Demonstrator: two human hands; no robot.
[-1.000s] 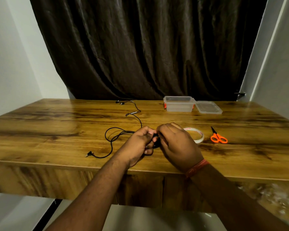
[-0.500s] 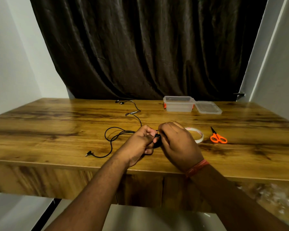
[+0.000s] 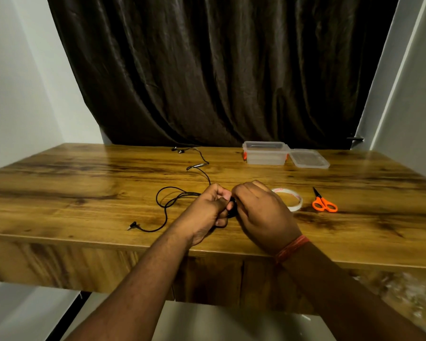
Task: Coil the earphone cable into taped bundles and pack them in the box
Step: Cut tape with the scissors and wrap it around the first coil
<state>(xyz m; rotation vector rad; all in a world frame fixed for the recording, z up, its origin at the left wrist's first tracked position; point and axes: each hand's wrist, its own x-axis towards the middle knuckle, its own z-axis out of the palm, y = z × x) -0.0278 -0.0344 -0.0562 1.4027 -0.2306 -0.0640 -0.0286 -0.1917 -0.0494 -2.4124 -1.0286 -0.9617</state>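
A black earphone cable (image 3: 166, 207) lies in loose loops on the wooden table (image 3: 84, 193), its jack plug near the front edge and its earbuds (image 3: 178, 150) at the far side. My left hand (image 3: 207, 212) and my right hand (image 3: 261, 215) meet over the table's front middle, both pinching a small black coil of the cable (image 3: 232, 207) between them; most of the coil is hidden by the fingers. A roll of clear tape (image 3: 293, 200) lies just right of my right hand. The clear plastic box (image 3: 266, 153) stands open at the back.
The box's lid (image 3: 309, 158) lies beside it on the right. Orange-handled scissors (image 3: 324, 204) rest right of the tape. A dark curtain hangs behind the table, with pale walls on both sides.
The hands have stayed together at the coil with only slight finger shifts. The loose cable on the table looks unmoved.
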